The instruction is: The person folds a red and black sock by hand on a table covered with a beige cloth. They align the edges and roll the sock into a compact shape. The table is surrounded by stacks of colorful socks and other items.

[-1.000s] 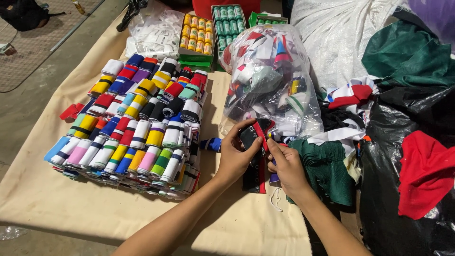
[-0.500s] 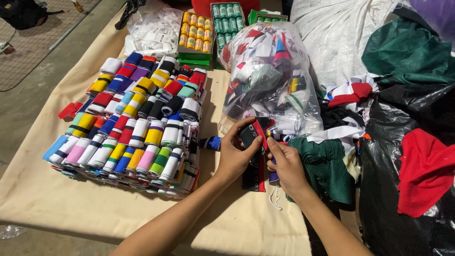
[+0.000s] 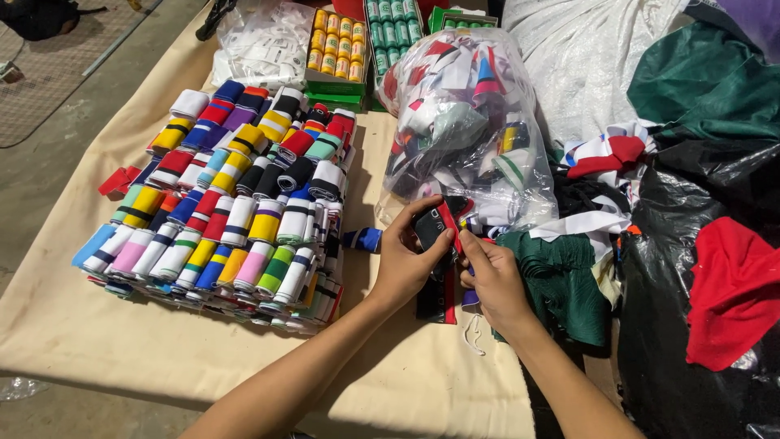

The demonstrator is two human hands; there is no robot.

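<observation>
My left hand (image 3: 404, 258) and my right hand (image 3: 497, 280) meet over the right side of a cloth-covered table (image 3: 122, 349). Both grip a black fabric strip with a red edge (image 3: 435, 229), partly rolled between the fingers; its loose tail (image 3: 437, 301) lies on the cloth below. To the left lies a tight block of rolled, striped fabric bands (image 3: 236, 203) in many colours. A small blue roll (image 3: 363, 238) rests just left of my left hand.
A clear plastic bag of mixed fabric pieces (image 3: 467, 122) stands behind my hands. Boxes of yellow thread spools (image 3: 335, 45) and green thread spools (image 3: 390, 24) sit at the back. Dark green fabric (image 3: 561, 280), red cloth (image 3: 735, 284) and black bags are piled right.
The hands stay in nearly the same place, working the black and red strip. Only the fingers shift slightly.
</observation>
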